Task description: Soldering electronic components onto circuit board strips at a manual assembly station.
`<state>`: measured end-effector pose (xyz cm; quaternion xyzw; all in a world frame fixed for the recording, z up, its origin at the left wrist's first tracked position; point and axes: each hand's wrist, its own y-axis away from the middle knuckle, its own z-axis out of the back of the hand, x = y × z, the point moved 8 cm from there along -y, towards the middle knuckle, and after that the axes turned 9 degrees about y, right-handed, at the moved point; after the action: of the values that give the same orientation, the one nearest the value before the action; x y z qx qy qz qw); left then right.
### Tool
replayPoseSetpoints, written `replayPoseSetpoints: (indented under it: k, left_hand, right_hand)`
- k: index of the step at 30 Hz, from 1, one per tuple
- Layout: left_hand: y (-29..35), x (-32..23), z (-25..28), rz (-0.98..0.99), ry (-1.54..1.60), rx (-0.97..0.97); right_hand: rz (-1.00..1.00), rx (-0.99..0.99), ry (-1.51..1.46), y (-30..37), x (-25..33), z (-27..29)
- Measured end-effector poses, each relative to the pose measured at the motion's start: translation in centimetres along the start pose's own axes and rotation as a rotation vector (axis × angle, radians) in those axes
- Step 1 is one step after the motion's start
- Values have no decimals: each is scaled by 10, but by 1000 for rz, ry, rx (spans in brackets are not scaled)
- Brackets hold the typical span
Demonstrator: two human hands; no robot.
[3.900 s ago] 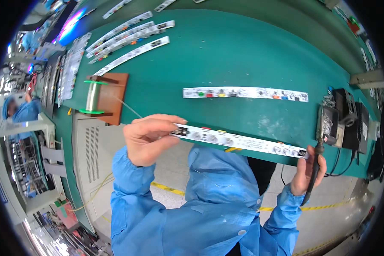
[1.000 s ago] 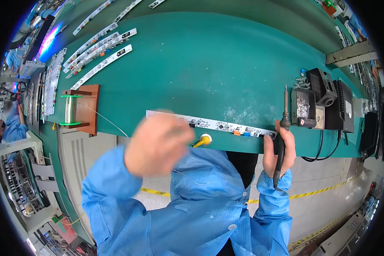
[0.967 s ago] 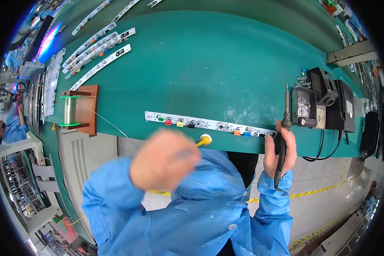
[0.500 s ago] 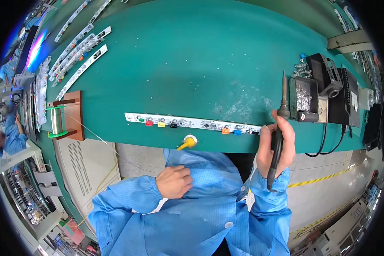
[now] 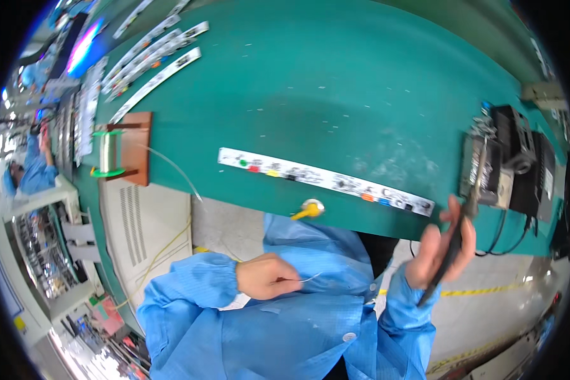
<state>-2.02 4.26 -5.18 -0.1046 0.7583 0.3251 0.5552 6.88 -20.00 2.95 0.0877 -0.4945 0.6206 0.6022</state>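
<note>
My left hand is closed in front of my body, pinching a thin solder wire whose end sticks out past the fingers. My right hand grips a soldering iron by its black handle, slightly blurred. Its tip points up and away, over the dark metal tray at the right. On the green table lies a long white circuit board with red, yellow, black, orange and blue connectors along its near edge. The right hand is just beyond the board's right end, apart from it.
At left, a solder spool sits on a brown stand. Several more circuit boards lie at the far left. A yellow plug is at the table's near edge. Black soldering equipment stands at right, with cables hanging down.
My right hand has moved right with the soldering iron, from the board's end toward the tray. Solder wire now shows beyond my left fingers. The whole view has turned and shifted.
</note>
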Motion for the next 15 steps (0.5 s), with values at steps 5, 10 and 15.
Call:
replayPoseSetpoints:
  k: [5,10,15]
  left_hand:
    - [-29,-82,-2,-403,289,-270]
    - [-55,-100,-13,-503,305,-198]
    - [-58,-87,0,-349,478,-516]
  right_hand:
    - [-41,497,-613,37,46,-25]
    - [-146,433,-529,45,52,-9]
    - [-82,418,-461,29,40,-9]
